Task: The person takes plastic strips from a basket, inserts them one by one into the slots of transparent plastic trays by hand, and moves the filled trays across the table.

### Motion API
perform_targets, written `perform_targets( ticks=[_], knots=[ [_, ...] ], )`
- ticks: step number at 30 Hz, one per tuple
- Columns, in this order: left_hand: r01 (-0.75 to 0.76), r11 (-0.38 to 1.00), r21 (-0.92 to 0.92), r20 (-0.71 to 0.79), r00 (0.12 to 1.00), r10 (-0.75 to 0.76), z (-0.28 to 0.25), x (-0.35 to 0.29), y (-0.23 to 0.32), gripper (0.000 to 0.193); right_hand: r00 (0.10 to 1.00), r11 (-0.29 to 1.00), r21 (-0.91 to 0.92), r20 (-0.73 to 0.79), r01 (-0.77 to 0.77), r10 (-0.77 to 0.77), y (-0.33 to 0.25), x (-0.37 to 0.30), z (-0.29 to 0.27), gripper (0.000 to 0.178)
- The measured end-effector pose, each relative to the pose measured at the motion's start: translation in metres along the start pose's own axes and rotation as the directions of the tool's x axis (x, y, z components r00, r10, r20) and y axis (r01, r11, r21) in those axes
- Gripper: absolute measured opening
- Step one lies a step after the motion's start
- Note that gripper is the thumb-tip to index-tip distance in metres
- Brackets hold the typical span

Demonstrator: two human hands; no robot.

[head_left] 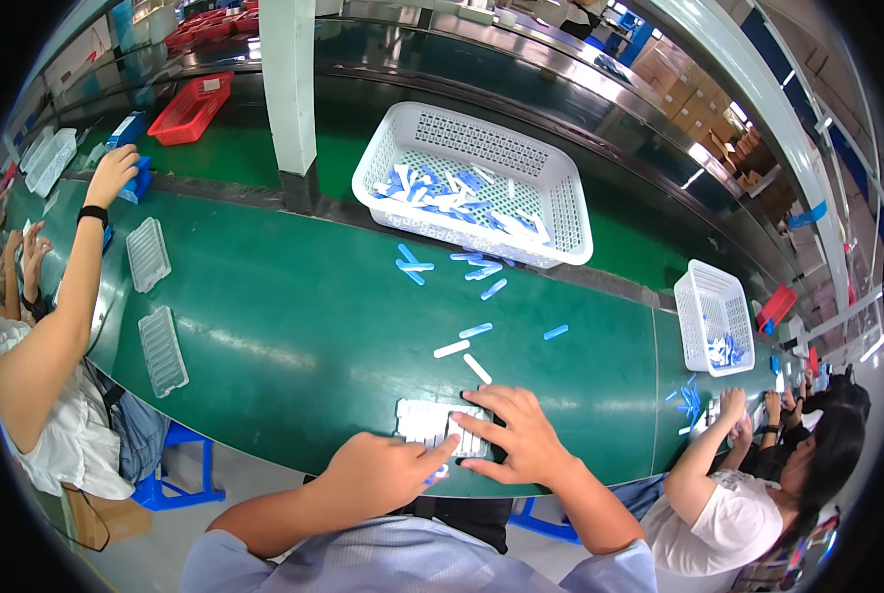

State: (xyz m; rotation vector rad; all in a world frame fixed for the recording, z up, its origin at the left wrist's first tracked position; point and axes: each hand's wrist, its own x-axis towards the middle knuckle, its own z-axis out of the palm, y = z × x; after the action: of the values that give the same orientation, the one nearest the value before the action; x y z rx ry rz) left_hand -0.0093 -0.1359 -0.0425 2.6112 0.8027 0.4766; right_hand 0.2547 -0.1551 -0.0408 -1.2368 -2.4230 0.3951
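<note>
A clear plastic tray with ridged slots (420, 419) lies at the table's near edge in front of me. My right hand (521, 435) spans its right end, thumb at the near side and fingers over the far side, gripping it. From the left, my left hand (382, 476) reaches in with the index finger stretched onto the tray; its other fingers are curled, and what they hold, if anything, is hidden. Just beyond the tray lie a white strip (477, 369), another white strip (452, 349) and blue strips (476, 330).
A large white basket (373, 168) of blue and white strips stands beyond, near a white post (289, 99). Two clear trays (163, 351) lie left. Co-workers sit on both sides; one person's hand (116, 173) touches a blue holder. Another white basket (694, 316) stands right.
</note>
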Motion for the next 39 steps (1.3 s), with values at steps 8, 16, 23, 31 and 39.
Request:
perform_targets(
  ticks=[8, 16, 23, 31, 39],
  knots=[
    [0.135, 0.975, -0.174, -0.115, 0.981, -0.157, -0.011, -0.030, -0.021, 0.035, 0.999, 0.997, -0.068, 0.037, 0.031, -0.029, 0.001, -0.002, 0.005, 0.053],
    [0.040, 0.999, 0.035, -0.052, 0.998, -0.038, 0.001, -0.013, -0.023, 0.039, 0.993, 0.986, -0.169, 0.117, -0.003, 0.023, -0.006, 0.007, -0.003, 0.058],
    [0.036, 0.998, -0.055, -0.063, 0.997, -0.039, -0.003, -0.022, -0.035, 0.045, 0.997, 0.995, -0.096, 0.075, -0.018, 0.025, -0.006, 0.004, 0.005, 0.060],
    [0.681, 0.690, -0.245, -0.515, 0.512, -0.687, -0.074, -0.102, -0.104, 0.044, 0.984, 0.994, -0.088, -0.169, -0.066, 0.051, -0.022, 0.020, 0.022, 0.069],
    [0.941, 0.311, -0.131, -0.686, 0.140, -0.714, -0.095, -0.165, -0.152, 0.053, 0.988, 0.999, -0.029, -0.146, 0.041, -0.045, -0.060, 0.184, 0.083, 0.065]
  ],
)
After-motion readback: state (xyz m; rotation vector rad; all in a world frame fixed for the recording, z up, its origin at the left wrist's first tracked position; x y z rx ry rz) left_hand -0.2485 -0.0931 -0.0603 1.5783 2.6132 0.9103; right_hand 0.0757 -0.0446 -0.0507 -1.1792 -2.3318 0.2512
